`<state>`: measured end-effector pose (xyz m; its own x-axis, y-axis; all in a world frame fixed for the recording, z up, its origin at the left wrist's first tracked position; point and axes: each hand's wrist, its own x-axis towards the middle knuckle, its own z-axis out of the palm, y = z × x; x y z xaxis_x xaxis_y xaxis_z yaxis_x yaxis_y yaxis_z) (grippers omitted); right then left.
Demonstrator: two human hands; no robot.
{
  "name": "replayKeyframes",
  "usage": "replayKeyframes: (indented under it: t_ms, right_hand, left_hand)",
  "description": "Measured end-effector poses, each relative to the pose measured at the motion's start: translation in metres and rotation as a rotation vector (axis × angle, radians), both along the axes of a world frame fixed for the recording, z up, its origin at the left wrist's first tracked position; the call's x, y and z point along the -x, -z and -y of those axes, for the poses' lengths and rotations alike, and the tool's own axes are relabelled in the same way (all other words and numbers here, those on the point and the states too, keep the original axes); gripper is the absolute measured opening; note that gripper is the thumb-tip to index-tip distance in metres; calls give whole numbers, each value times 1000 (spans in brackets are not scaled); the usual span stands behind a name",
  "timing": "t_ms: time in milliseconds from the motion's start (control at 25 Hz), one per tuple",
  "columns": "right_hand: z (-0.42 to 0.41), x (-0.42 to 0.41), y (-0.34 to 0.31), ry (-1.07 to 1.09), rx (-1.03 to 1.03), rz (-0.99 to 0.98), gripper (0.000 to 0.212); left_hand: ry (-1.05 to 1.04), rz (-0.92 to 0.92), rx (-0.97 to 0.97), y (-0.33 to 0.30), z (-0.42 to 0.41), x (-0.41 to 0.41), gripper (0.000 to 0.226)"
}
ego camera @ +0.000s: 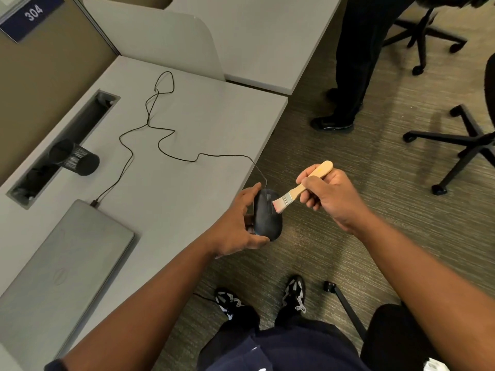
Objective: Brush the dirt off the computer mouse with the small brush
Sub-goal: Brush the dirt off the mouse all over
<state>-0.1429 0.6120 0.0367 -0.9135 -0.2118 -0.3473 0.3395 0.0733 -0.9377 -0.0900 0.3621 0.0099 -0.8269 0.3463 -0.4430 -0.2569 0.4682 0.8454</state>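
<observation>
Bristles of the one small brush [300,190] touch the one black wired mouse [267,214], held off the desk [187,170] edge. The left hand [235,223] grips its sides; the right hand [326,194] pinches the wooden handle. The mouse looks light, rigid and smooth, likely slippery; its sides seem the best hold. One cable [150,121] trails to one laptop [61,266].

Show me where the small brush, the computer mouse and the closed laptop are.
small brush [300,190], head view, on the wooden handle near the ferrule.
computer mouse [267,218], head view, on its black top shell.
closed laptop [64,266], head view, on the middle of the grey lid.
</observation>
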Motion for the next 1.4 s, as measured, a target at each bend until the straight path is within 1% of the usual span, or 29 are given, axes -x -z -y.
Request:
replayKeyframes:
  t_ms: [200,240,320,400,480,600,720,920,1200,1320,1400]
  right_hand:
    - [-2,2,2,-2,71,-10,14]
    - [-2,2,2,-5,91,-8,18]
    - [-3,2,-1,-34,131,-10,34]
    - [-3,1,-3,-92,156,-23,39]
    - [-2,1,-3,-140,171,-45,35]
    - [2,2,-3,-155,155,-102,32]
    - [5,2,1,-134,152,-132,35]
    - [9,2,9,-74,134,-175,28]
    - [9,0,14,-54,13,-291,34]
    - [9,-1,20,-39,-91,-357,24]
    - [10,-2,18,18,-94,-387,16]
  left_hand:
    - [-54,57,-78,1,1,2,124]
    - [-62,66,-90,1,2,3,125]
    - [-74,83,-111,2,3,4,126]
    - [-96,113,-143,1,4,6,128]
    - [-98,140,-166,0,5,6,128]
    - [-61,150,-160,0,5,5,125]
    - [-61,148,-170,0,5,4,125]
    - [-43,165,-203,0,3,0,119]
    - [-30,195,-231,0,3,-5,119]
    - [-25,184,-233,0,4,-6,119]
    - [-30,180,-235,-1,5,-6,119]
